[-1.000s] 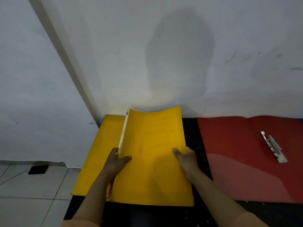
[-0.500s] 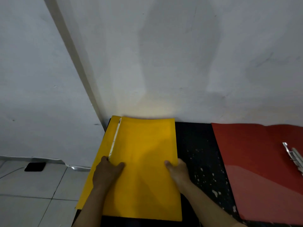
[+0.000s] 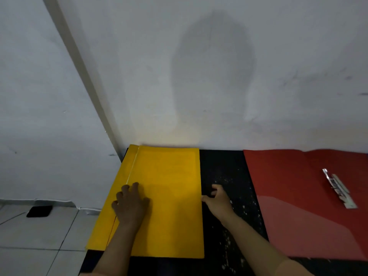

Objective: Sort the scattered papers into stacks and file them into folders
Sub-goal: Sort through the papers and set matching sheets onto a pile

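A closed yellow folder (image 3: 171, 196) lies flat at the left end of the black table (image 3: 221, 170), its far edge against the wall. My left hand (image 3: 130, 204) presses flat on the folder near its spine, fingers spread. My right hand (image 3: 217, 200) sits on the table just off the folder's right edge, fingers loosely curled, thumb touching that edge, holding nothing. An open red folder (image 3: 298, 206) lies to the right with a metal fastener clip (image 3: 338, 188) on it. No loose papers show.
A white wall rises right behind the table. The table's left edge drops to a tiled floor (image 3: 39, 246), where a small black object (image 3: 39, 211) and a white cable lie. The yellow folder's left flap overhangs the table edge.
The raised yellow cover has been lowered flat and the folder is closed. My left hand slid onto the cover and flattened. My right hand let go and moved off the right edge.
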